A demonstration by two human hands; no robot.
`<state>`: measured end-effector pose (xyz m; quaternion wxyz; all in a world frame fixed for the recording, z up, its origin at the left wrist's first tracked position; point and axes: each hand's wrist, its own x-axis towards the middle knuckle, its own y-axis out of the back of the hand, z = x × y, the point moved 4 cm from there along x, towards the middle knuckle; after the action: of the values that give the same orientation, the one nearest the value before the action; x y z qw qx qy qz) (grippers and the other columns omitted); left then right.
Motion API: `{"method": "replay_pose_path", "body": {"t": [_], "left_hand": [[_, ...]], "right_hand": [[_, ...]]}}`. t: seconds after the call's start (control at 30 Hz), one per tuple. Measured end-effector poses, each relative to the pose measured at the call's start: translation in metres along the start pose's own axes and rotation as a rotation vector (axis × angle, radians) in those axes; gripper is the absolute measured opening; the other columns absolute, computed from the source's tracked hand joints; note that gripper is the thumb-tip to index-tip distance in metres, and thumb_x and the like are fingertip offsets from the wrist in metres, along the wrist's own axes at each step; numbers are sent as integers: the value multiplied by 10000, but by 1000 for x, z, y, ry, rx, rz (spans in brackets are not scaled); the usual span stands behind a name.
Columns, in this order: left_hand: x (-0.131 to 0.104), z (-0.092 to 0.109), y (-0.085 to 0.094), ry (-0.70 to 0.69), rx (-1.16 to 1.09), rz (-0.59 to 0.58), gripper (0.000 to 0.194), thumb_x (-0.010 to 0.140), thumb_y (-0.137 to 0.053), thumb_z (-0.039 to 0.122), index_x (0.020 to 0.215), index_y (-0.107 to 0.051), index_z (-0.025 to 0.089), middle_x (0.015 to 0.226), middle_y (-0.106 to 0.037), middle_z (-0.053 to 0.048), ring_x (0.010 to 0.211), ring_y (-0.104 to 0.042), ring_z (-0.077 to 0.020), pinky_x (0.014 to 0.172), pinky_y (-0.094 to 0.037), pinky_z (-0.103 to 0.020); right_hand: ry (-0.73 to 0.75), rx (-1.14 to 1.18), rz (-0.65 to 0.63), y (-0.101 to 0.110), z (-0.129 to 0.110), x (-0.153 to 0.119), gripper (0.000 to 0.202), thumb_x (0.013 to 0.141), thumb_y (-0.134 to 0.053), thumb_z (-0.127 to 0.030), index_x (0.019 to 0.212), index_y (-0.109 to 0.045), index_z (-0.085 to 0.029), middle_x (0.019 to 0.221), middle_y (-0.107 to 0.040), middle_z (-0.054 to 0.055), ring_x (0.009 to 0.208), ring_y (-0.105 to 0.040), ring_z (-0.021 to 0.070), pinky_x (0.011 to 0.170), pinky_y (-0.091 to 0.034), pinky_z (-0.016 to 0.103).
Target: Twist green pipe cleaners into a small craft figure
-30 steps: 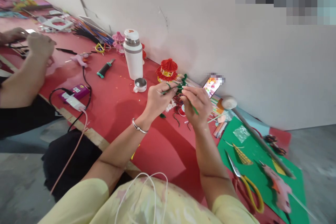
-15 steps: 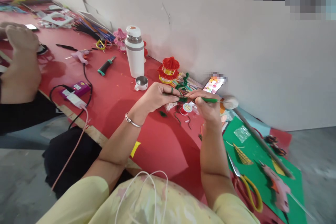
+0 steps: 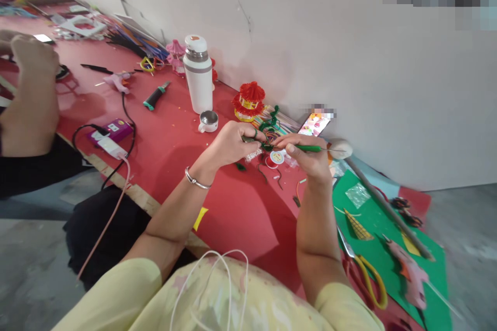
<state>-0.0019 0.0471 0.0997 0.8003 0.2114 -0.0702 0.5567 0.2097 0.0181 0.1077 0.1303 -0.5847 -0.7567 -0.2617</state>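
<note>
My left hand (image 3: 237, 144) pinches a small dark green piece (image 3: 267, 147) between thumb and fingers, with green strand round a finger. My right hand (image 3: 308, 155) is closed on a green-handled tool (image 3: 309, 148), whose thin metal shaft points right. Its fingertips are close to the green piece; the exact contact is too small to make out. Below the hands a spool of red thread (image 3: 275, 159) stands beside a small bag of beads (image 3: 253, 154). Behind them are a red and yellow pavilion-like ornament (image 3: 249, 101) and a curly green stem (image 3: 275, 114).
On the red table (image 3: 240, 212) stand a white flask (image 3: 198, 75) and a metal cup (image 3: 208, 120). A lit phone (image 3: 316, 123) leans by the wall. Scissors (image 3: 363, 269) and a pink glue gun (image 3: 409, 274) lie right. Another person's arm (image 3: 33, 83) rests far left.
My right hand has shifted slightly, its fingers more bent over the green-handled tool. My left hand stays nearly in place, and the whole view has moved a little.
</note>
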Motion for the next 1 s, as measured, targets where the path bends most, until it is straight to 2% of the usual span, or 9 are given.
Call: {"method": "replay_pose_path", "body": {"t": [0.3,0.5,0.87,1.0], "left_hand": [[-1,3,0,-127,168,64,171,773,-654,63,667,-734,171,862,-802,-52,739,-700,-142,608,-480,-270],[-2,6,-1,-183,219,98,197,760,-646,13,695,-746,170,858,-787,-54,769,-708,-152,673,-525,-290],[-3,9,0,-196,240,145,194,785,-641,17,721,-739,172,868,-778,-55,764,-702,-151,689,-542,-282],[-3,9,0,-219,262,150,192,775,-633,4,709,-712,166,903,-780,-58,748,-681,-139,672,-519,-275]], "right_hand": [[26,-156,22,-3,-12,0,95,949,-790,-317,916,-867,-274,961,-866,34,957,-819,224,955,-651,387],[50,-225,41,-9,-18,0,99,961,-777,-325,951,-863,-278,980,-862,36,973,-819,227,928,-655,384],[144,-316,95,-14,-20,-1,114,975,-750,-275,1004,-854,-311,1031,-866,23,1005,-821,235,943,-649,408],[172,-249,122,-16,-22,0,121,963,-759,-239,981,-854,-313,1019,-868,14,967,-824,227,910,-654,398]]}}
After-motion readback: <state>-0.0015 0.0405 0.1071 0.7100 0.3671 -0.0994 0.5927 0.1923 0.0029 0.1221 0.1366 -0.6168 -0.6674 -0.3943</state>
